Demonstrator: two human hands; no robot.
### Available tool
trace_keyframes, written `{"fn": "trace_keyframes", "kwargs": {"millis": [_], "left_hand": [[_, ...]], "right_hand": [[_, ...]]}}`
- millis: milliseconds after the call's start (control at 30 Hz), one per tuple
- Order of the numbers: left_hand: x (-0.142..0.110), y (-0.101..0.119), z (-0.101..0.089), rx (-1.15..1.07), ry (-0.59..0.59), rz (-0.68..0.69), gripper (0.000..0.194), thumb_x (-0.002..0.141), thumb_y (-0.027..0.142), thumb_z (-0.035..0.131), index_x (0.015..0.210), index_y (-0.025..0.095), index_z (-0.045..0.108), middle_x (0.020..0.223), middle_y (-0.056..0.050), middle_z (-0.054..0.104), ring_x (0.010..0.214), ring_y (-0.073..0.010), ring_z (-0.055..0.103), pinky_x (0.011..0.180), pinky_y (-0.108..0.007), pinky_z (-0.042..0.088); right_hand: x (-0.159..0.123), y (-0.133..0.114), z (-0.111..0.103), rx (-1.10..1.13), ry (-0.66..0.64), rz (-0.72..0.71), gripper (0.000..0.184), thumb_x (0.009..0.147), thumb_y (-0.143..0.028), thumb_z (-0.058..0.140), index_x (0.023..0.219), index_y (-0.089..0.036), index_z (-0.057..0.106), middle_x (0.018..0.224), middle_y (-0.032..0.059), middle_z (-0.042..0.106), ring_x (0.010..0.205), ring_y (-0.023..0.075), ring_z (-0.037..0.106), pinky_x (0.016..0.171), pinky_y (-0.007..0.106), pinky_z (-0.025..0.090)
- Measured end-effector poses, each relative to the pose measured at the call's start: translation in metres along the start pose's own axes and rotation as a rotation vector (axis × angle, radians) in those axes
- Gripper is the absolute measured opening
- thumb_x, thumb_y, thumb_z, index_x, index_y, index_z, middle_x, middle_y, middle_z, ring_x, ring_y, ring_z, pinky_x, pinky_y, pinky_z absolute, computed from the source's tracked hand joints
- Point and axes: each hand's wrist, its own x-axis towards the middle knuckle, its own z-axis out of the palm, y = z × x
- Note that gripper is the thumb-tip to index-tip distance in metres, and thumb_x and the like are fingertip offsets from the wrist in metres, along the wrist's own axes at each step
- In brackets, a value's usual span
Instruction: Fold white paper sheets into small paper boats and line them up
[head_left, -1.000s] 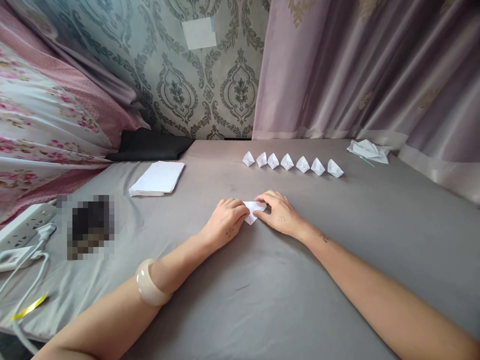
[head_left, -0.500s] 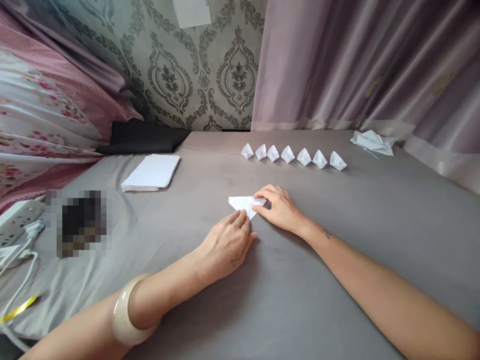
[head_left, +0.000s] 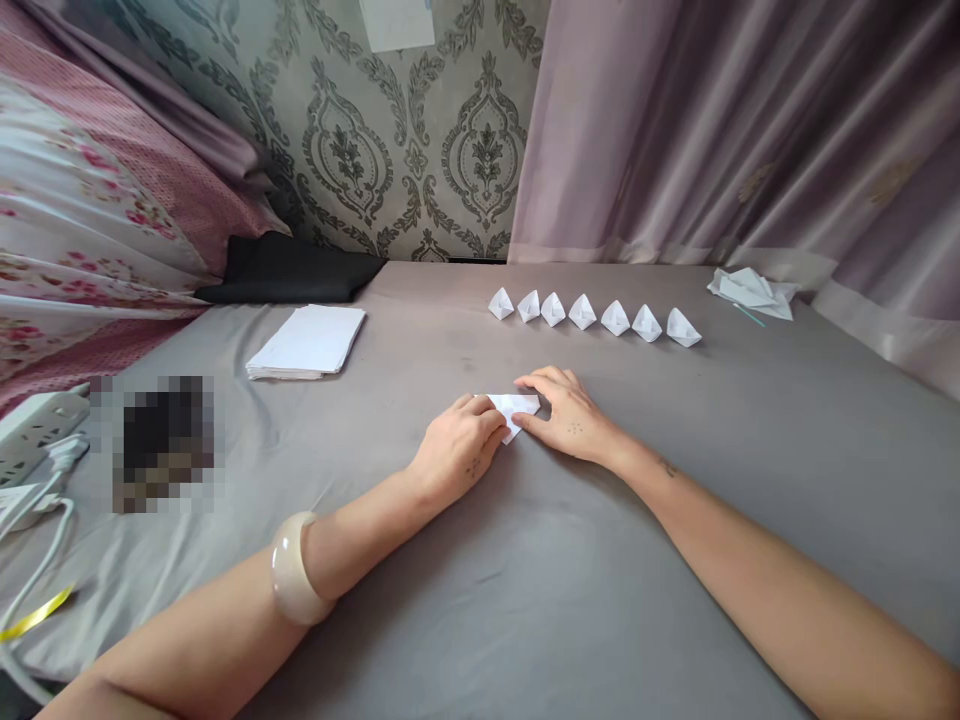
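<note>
A small piece of folded white paper (head_left: 519, 405), roughly a triangle pointing toward me, lies flat on the grey cloth. My left hand (head_left: 460, 443) covers its left part, with the fingers curled down onto it; their tips are partly hidden. At the paper's right corner is my right hand (head_left: 568, 412), thumb and fingers spread apart. The right thumb tip touches or hovers just over the paper, while the index finger reaches past its upper edge. A row of several white folded paper boats (head_left: 582, 312) stands farther back.
On the left sits a stack of white paper (head_left: 307, 342), with a black cloth (head_left: 292, 268) behind it. A power strip (head_left: 34, 435) with cables and a yellow strip (head_left: 37, 614) lie at the left edge. More folded papers (head_left: 752, 290) rest at the far right.
My left hand has moved up and over the paper's left part, its fingers now curled. The right fingers have lifted off the right corner and spread. The view has shifted slightly.
</note>
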Motion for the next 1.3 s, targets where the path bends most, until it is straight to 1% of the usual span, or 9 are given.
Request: {"fn": "trace_keyframes", "kwargs": {"millis": [67, 100, 200, 267, 333, 500, 933, 1133, 1300], "left_hand": [[0.004, -0.006, 0.003, -0.037, 0.030, -0.044, 0.015, 0.091, 0.027, 0.051, 0.092, 0.019, 0.065, 0.102, -0.007, 0.062, 0.096, -0.0210, 0.055, 0.081, -0.032, 0.047], [0.006, -0.009, 0.004, -0.043, 0.054, -0.065, 0.016, 0.088, 0.029, 0.057, 0.099, 0.019, 0.064, 0.108, -0.007, 0.061, 0.100, -0.0228, 0.054, 0.084, -0.035, 0.046], [0.012, -0.018, 0.003, -0.061, 0.073, -0.117, 0.047, 0.079, 0.039, 0.068, 0.120, 0.020, 0.054, 0.129, -0.009, 0.054, 0.119, -0.0299, 0.044, 0.097, -0.046, 0.038], [0.015, -0.021, 0.001, -0.098, 0.015, -0.138, 0.053, 0.078, 0.043, 0.068, 0.123, 0.022, 0.051, 0.132, -0.008, 0.054, 0.123, -0.0305, 0.041, 0.100, -0.049, 0.033], [0.017, -0.022, -0.001, -0.123, -0.020, -0.140, 0.049, 0.079, 0.043, 0.067, 0.121, 0.022, 0.052, 0.129, -0.007, 0.056, 0.121, -0.0290, 0.044, 0.100, -0.048, 0.032], [0.018, -0.020, -0.002, -0.138, -0.010, -0.108, 0.043, 0.080, 0.040, 0.067, 0.117, 0.022, 0.053, 0.120, -0.006, 0.060, 0.112, -0.0263, 0.050, 0.098, -0.046, 0.031], [0.017, -0.019, 0.000, -0.106, 0.059, -0.050, 0.049, 0.078, 0.032, 0.070, 0.123, 0.025, 0.051, 0.117, -0.006, 0.057, 0.110, -0.0254, 0.047, 0.101, -0.046, 0.028], [0.019, -0.022, -0.001, -0.173, 0.028, -0.120, 0.049, 0.077, 0.035, 0.070, 0.122, 0.026, 0.053, 0.111, -0.006, 0.056, 0.107, -0.0261, 0.046, 0.097, -0.046, 0.032], [0.022, -0.031, -0.003, -0.266, 0.018, -0.190, 0.033, 0.079, 0.035, 0.065, 0.110, 0.024, 0.059, 0.101, -0.004, 0.060, 0.097, -0.0238, 0.050, 0.091, -0.044, 0.037]], "right_hand": [[0.001, 0.002, -0.002, -0.009, -0.009, -0.004, 0.039, 0.079, -0.038, 0.063, 0.116, -0.025, 0.059, 0.117, 0.0056, 0.058, 0.111, 0.0258, 0.047, 0.095, 0.041, 0.040], [0.001, 0.002, -0.002, -0.012, -0.014, -0.003, 0.038, 0.079, -0.039, 0.063, 0.115, -0.025, 0.059, 0.115, 0.0055, 0.058, 0.109, 0.0255, 0.048, 0.094, 0.040, 0.040], [0.001, 0.003, -0.003, -0.012, -0.025, -0.002, 0.037, 0.078, -0.038, 0.064, 0.113, -0.025, 0.060, 0.112, 0.0049, 0.059, 0.106, 0.0246, 0.049, 0.094, 0.040, 0.040], [0.001, 0.003, -0.003, -0.007, -0.026, -0.011, 0.037, 0.079, -0.036, 0.064, 0.114, -0.025, 0.060, 0.113, 0.0047, 0.059, 0.107, 0.0246, 0.049, 0.095, 0.041, 0.039], [0.001, 0.003, -0.003, -0.002, -0.028, -0.023, 0.037, 0.079, -0.036, 0.063, 0.114, -0.026, 0.059, 0.115, 0.0047, 0.058, 0.108, 0.0249, 0.049, 0.095, 0.043, 0.038], [0.001, 0.002, -0.004, 0.000, -0.044, -0.025, 0.037, 0.079, -0.035, 0.063, 0.115, -0.026, 0.059, 0.118, 0.0045, 0.057, 0.109, 0.0250, 0.048, 0.096, 0.044, 0.037], [0.001, 0.004, -0.003, -0.009, -0.046, -0.076, 0.039, 0.081, -0.037, 0.061, 0.119, -0.029, 0.059, 0.118, 0.0054, 0.056, 0.110, 0.0265, 0.046, 0.098, 0.047, 0.036], [0.002, 0.003, -0.004, 0.037, -0.025, -0.076, 0.032, 0.078, -0.034, 0.065, 0.109, -0.025, 0.061, 0.116, 0.0044, 0.057, 0.107, 0.0245, 0.047, 0.095, 0.042, 0.039], [0.004, 0.003, -0.005, 0.087, -0.007, -0.032, 0.015, 0.080, -0.029, 0.065, 0.094, -0.024, 0.065, 0.106, 0.0034, 0.060, 0.101, 0.0227, 0.049, 0.092, 0.040, 0.039]]}}
